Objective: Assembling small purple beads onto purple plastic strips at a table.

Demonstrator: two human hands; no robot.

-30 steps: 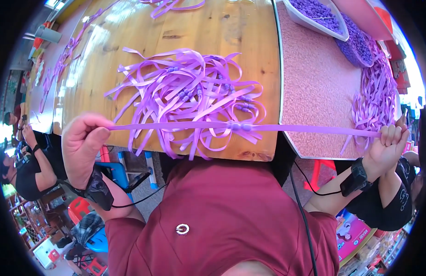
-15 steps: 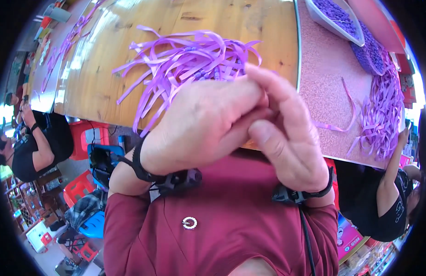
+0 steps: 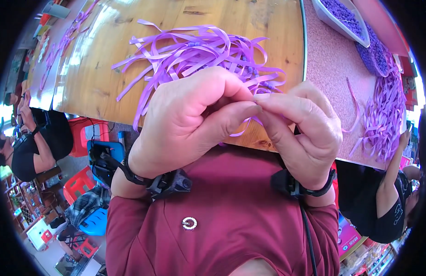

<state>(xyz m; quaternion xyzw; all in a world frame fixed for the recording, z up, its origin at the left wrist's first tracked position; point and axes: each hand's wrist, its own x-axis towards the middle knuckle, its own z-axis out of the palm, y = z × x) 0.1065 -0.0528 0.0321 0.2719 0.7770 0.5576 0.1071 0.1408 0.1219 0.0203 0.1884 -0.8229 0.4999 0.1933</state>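
My left hand (image 3: pixel 190 115) and my right hand (image 3: pixel 309 124) meet above the table's near edge, their thumbs and index fingers pinched tip to tip. A thin purple ribbon (image 3: pixel 241 132) curves down just below the touching fingertips. The small part held in the pinch is mostly covered by the fingers. Right behind my hands, a loose heap of purple ribbons (image 3: pixel 185 48) lies on the wooden table (image 3: pixel 107 92). Some of these ribbons carry small darker purple beads (image 3: pixel 268 85).
On the pink-covered surface at right lie a white tray of purple beads (image 3: pixel 344 18), a second bead container (image 3: pixel 372 55) and a thick bundle of ribbons (image 3: pixel 383 110). People sit on both sides. Red and blue stools (image 3: pixel 93 223) stand at lower left.
My hands have turned from a overlapping, cupped position to a fingertip pinch. The left hand has shifted slightly left, and a curve of ribbon now shows below the fingers.
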